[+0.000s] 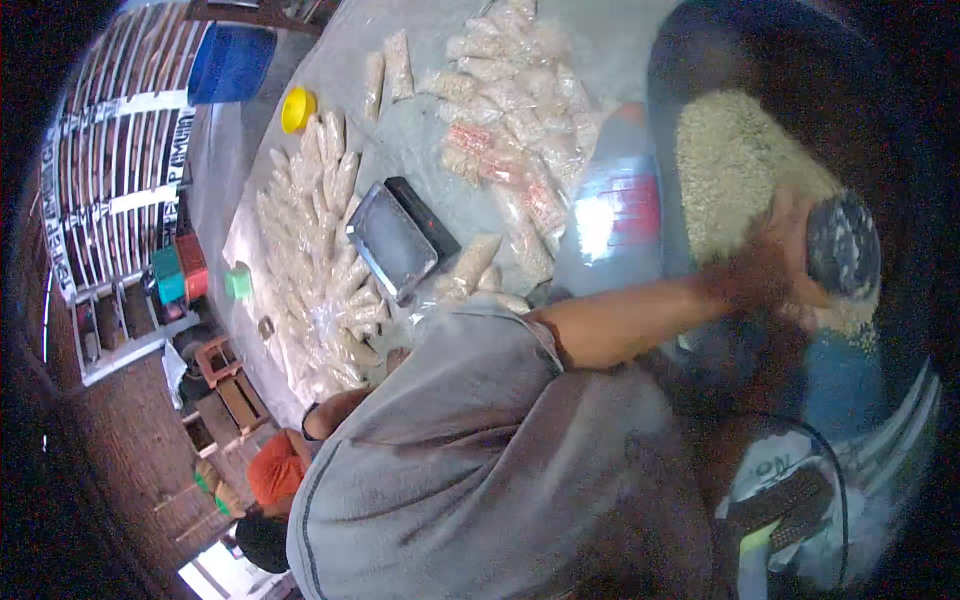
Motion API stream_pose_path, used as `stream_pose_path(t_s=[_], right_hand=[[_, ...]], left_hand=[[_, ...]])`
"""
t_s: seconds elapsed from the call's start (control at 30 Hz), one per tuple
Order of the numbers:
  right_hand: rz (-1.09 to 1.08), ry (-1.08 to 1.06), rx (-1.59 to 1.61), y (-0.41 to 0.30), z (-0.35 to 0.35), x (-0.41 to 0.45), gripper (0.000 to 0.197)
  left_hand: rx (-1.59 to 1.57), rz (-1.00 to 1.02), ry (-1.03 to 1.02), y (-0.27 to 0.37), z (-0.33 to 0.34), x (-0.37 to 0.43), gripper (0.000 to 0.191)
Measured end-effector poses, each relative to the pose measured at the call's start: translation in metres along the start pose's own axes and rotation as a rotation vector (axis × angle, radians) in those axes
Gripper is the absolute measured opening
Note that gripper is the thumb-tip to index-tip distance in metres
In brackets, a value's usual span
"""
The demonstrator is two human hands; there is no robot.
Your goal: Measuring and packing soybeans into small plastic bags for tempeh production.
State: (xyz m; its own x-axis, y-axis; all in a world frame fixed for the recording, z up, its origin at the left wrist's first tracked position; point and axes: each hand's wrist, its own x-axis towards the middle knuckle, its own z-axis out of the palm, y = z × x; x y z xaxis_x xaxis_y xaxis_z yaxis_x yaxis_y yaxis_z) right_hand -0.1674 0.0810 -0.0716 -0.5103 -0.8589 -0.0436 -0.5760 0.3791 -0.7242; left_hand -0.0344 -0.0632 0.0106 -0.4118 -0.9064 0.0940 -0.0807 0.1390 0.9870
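Note:
My left arm, in a grey short sleeve (465, 390), reaches to the right. My left hand (787, 247) grips the side of a round, dark cup-like container (844, 244) with pale marks on its face. Beside the hand, a heap of pale, puffed-looking grains (727, 165) lies in a large dark tub (667, 67). More pale grains show just below the cup, above a blue surface (844, 390). My right hand cannot be made out in the dim, blurred area at the right. Blue-tinted plastic with red print (630, 202) lies left of the tub.
Many filled clear bags (307, 195) and another pile of bags (517, 90) cover the grey surface (409, 142). Between them stands a black box-shaped device (394, 251). A yellow bowl (298, 110) and a blue barrel (232, 64) stand beyond. A person in orange (276, 469) is at lower left.

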Motion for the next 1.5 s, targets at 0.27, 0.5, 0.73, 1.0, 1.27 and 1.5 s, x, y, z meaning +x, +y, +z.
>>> stream_pose_path(t_s=[0.27, 0.5, 0.73, 1.0, 1.27, 1.5], right_hand=[[0.042, -0.034, 0.069, -0.022, -0.031, -0.013, 0.058], [0.135, -0.099, 0.274, -0.094, -0.073, -0.014, 0.056], [-0.049, -0.352, -0.156, -0.161, -0.076, -0.015, 0.043], [0.093, -0.092, 0.393, -0.162, -0.034, 0.001, 0.039], [0.115, -0.058, 0.206, -0.159, -0.022, -0.014, 0.043], [0.247, -0.095, 0.299, -0.121, -0.010, -0.025, 0.049]], left_hand=[[0.100, 0.232, 0.034, -0.037, -0.022, -0.022, 0.124], [-0.006, 0.453, -0.284, -0.008, -0.036, -0.032, 0.057], [-0.074, 0.170, -0.402, 0.038, -0.121, -0.070, 0.030], [-0.041, -0.535, 0.427, -0.005, -0.346, -0.206, 0.024], [0.342, -0.677, 0.925, -0.228, -0.524, -0.422, 0.034], [0.994, -0.367, 0.585, -0.309, -0.650, -0.537, 0.030]])
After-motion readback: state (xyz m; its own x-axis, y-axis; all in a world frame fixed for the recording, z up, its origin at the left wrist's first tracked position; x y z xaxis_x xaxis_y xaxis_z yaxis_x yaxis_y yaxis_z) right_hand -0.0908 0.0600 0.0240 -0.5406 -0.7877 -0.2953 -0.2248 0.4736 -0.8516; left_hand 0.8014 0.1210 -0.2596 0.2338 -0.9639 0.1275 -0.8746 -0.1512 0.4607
